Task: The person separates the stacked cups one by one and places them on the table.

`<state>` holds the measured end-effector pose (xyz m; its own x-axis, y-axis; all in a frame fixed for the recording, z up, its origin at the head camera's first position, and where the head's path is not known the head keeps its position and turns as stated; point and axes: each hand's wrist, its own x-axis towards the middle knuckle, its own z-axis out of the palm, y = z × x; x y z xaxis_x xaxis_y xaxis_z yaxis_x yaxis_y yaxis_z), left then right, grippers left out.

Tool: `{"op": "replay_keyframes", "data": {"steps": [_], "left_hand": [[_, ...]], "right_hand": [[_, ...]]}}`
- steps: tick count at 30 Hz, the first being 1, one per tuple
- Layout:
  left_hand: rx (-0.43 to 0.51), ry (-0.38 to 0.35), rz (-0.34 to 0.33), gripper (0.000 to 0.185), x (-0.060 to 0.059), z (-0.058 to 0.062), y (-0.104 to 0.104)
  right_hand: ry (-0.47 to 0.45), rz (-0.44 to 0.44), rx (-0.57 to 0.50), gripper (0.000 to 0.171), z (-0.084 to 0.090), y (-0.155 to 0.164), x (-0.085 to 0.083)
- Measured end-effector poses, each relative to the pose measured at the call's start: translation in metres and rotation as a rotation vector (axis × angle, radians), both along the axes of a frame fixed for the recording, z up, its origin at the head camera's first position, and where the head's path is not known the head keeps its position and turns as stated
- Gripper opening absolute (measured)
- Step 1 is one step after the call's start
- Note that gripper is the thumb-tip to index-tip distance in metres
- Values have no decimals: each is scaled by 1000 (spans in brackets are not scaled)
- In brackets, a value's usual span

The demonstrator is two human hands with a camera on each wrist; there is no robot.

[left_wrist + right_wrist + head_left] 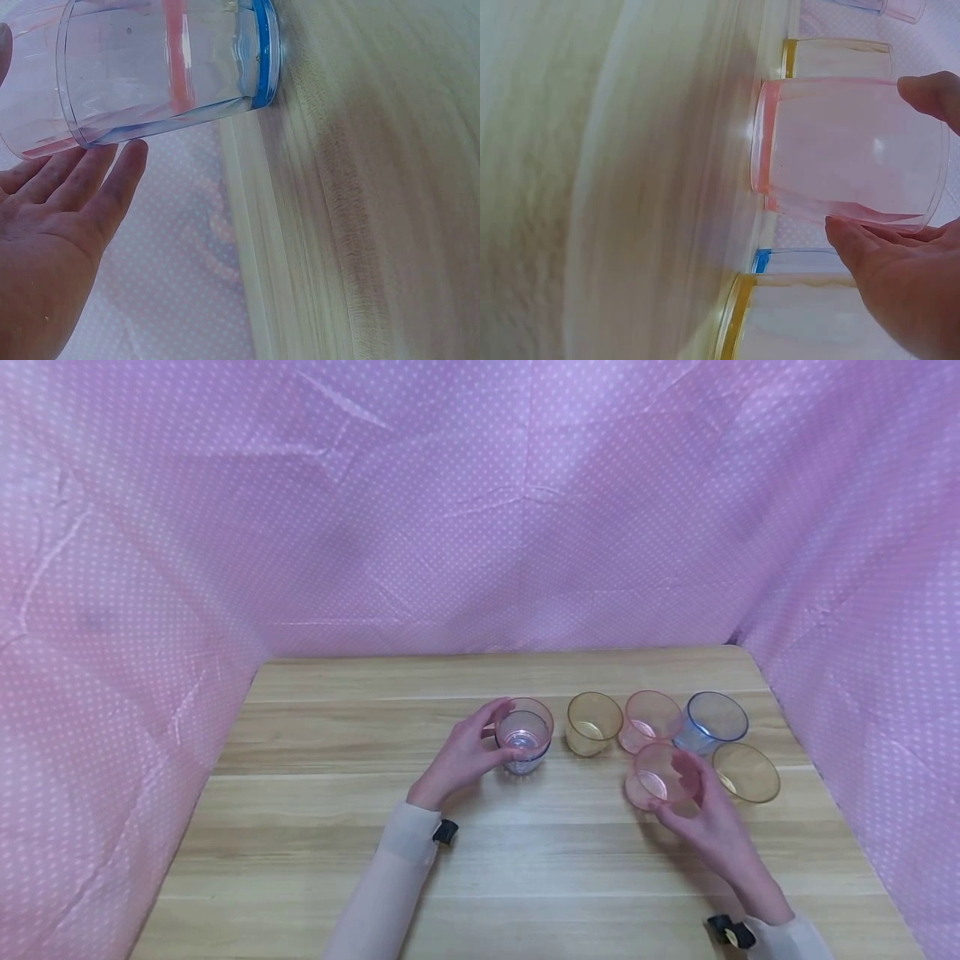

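A clear pink-tinted cup (534,710) sits nested inside a clear blue-tinted cup (266,52), whose base is on the table. My left hand (468,747) grips this stack near the top, thumb in front and fingers behind. In the left wrist view, fingertips touch its side around the pink cup's exposed upper part. Farther right, my right hand (712,827) holds another pink cup (847,150) between thumb and fingers. That cup is upright, its base at or just above the wood; I cannot tell which.
Behind the right hand stand a yellow cup (592,727), a pink cup (648,718) and a blue cup (712,718). Another yellow cup (746,774) stands just right of that hand. The wooden table (322,852) is bordered by pink dotted cloth (450,527).
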<state>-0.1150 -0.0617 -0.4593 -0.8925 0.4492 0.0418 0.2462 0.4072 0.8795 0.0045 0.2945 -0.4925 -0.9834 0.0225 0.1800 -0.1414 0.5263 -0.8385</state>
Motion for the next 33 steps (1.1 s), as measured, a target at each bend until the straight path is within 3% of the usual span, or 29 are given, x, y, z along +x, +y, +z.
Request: {"op": "replay_keyframes", "data": {"steps": [14,25,29,33], "left_hand": [[-1,-8,6,83,-1,-1,0],[15,-2,-4,81,0,-2,-1],[17,-6,-1,82,0,-2,-1],[20,0,2,82,0,-3,-1]], "right_hand": [[47,-36,74,84,1,5,1],[-4,-8,64,106,8,8,3],[20,-18,94,108,11,8,4],[102,-54,139,102,15,5,3]]}}
